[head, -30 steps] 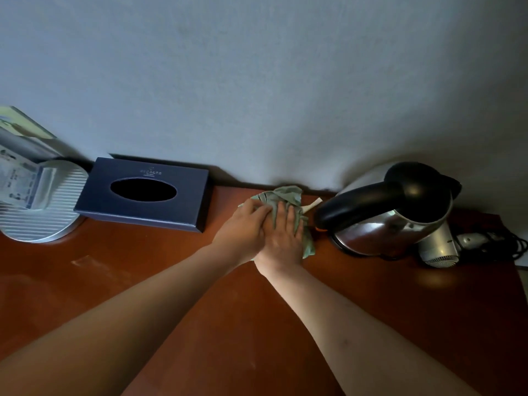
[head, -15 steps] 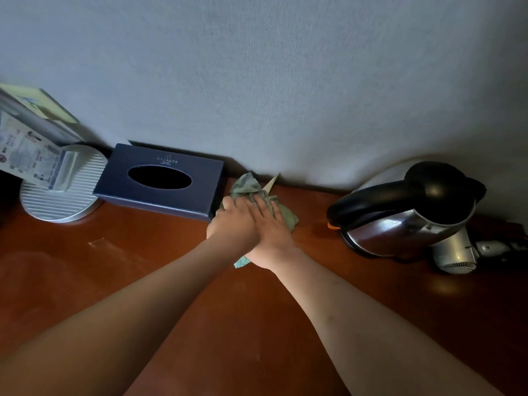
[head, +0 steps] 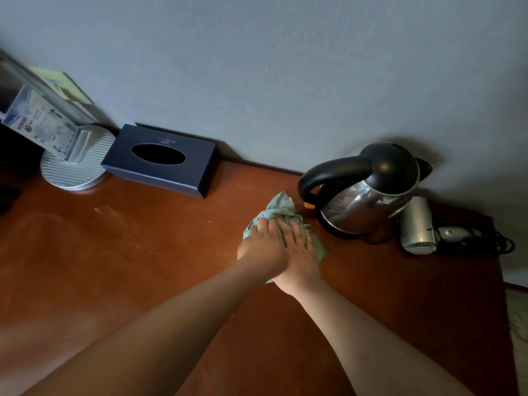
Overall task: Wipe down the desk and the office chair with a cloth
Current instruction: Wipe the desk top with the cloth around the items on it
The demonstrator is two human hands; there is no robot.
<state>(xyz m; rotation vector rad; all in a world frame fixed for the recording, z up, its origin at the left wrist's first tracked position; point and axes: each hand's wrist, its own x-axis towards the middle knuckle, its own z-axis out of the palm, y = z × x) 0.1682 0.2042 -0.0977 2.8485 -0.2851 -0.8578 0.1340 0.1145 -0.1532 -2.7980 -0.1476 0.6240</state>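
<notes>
Cloth (head: 281, 208) slid right twd kettle (head: 368, 192); both hands flat on it.

Left hand (head: 261, 244), right hand (head: 300, 252) pressing cloth (head: 281, 207) on desk (head: 128, 252); kettle (head: 368, 192) beside

A dark tissue box (head: 160, 160) is lying against the wall (head: 285, 67), touching a ribbed round base (head: 75, 171) holding leaflets (head: 40, 125). A steel kettle (head: 368, 192) is standing at right, a hairdryer (head: 418, 227) lying just beside it, its cord (head: 488, 242) bunching.
</notes>
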